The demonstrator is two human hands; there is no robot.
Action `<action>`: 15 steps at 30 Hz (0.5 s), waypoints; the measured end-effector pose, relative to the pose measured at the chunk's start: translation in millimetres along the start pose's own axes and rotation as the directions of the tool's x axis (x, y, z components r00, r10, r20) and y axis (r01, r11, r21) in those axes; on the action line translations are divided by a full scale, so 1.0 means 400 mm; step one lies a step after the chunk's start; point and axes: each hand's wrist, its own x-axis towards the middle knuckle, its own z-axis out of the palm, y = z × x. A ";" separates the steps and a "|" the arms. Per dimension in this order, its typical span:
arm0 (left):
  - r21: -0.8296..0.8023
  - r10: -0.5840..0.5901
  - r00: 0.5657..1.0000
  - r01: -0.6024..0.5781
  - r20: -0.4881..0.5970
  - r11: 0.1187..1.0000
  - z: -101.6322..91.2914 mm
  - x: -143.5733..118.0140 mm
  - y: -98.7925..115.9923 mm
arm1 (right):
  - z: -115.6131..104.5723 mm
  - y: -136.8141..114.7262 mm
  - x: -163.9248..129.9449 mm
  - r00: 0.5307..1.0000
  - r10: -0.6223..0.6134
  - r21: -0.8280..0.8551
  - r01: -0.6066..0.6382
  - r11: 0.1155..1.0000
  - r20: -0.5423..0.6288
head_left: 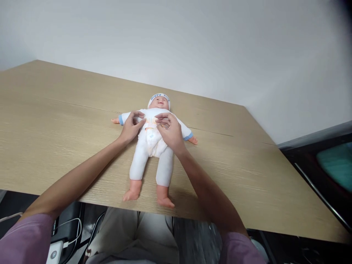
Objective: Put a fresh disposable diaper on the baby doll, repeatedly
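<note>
A baby doll (pixel 132 157) lies on its back on the wooden table, feet toward me, in a white suit with blue cuffs and a white printed headband (pixel 158 95). A white diaper (pixel 154 141) wraps its hips over the suit, with an orange-patterned waistband at the belly. At the waist's left side is my left hand (pixel 133 127), thumb and fingers curved but apart. My right hand (pixel 171 132) rests over the waist's right side, its fingers spread at the edge of the waistband. Part of the diaper's right side is hidden under it.
The wooden table (pixel 68 121) runs wide to both sides, with a pale wall (pixel 165 44) behind. Its front edge is close to my lap. A dark object with a teal panel (pixel 337 165) stands at the right. A white device with a cable (pixel 55 253) is below left.
</note>
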 end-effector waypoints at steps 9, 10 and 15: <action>0.200 0.226 0.948 -0.272 0.224 0.941 -0.053 -0.250 0.200 | -0.090 -0.140 -0.258 0.953 -0.253 -0.047 0.264 0.963 0.165; 0.261 0.205 0.919 -0.300 0.336 0.917 -0.059 -0.280 0.202 | -0.100 -0.138 -0.296 0.938 -0.246 -0.078 0.272 0.959 0.244; 0.456 0.113 0.885 -0.338 0.452 0.823 -0.075 -0.329 0.147 | -0.123 -0.075 -0.378 0.930 -0.098 -0.293 0.209 0.933 0.353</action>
